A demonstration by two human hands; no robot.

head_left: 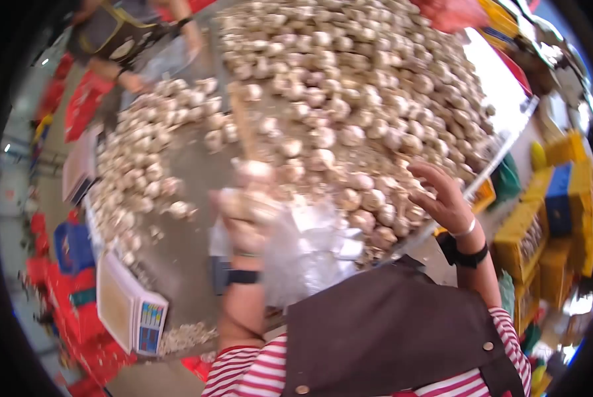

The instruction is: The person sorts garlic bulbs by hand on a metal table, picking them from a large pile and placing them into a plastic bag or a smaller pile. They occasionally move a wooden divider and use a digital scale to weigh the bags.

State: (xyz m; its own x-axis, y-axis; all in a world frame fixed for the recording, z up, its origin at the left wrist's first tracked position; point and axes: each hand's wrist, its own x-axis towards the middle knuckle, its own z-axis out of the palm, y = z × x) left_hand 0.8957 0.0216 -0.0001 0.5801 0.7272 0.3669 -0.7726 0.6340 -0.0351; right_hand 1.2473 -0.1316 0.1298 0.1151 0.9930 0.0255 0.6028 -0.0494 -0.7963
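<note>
A large heap of garlic bulbs [349, 73] covers the far and right side of the table. Several bulbs sit in my left hand [233, 221], which is smeared by motion but clearly closed around garlic. Beside it, a clear plastic bag [303, 255] lies crumpled on the table. Over the near right edge of the heap, my right hand [445, 198] is raised with its fingers apart and nothing in them. Closest to that hand are loose garlic bulbs [372, 198].
A smaller garlic pile [134, 159] spreads along the left side. A digital scale [128, 304] stands at the near left, another scale [81, 165] farther back. Across the table, a person's hand [134, 83] is by a plastic bag. Yellow crates [521, 245] stand at right.
</note>
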